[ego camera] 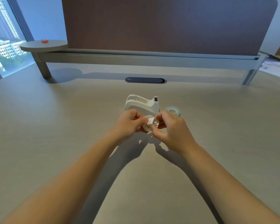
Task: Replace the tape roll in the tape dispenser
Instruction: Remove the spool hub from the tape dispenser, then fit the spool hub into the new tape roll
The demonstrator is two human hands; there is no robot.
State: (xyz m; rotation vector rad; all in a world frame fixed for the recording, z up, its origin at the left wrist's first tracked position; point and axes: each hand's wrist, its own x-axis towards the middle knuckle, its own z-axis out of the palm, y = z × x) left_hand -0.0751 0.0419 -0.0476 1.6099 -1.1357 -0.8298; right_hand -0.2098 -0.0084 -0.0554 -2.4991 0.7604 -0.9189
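On the desk, the empty dispenser stands at 12 o'clock from the hands, its cradle bare. A tape roll lies flat just beside it at 3 o'clock. Nearer, the left hand pinches a ring, seemingly the spent core, while the right hand grips the hub seated in it. The step looks like separating hub from core. Next: a straight pull, then seating the hub in the roll.

Your desk looks like matt, pale laminate. The tape dispenser before you is smooth white plastic, the tape roll beside it glossy and translucent, the divider panel cloth-like.
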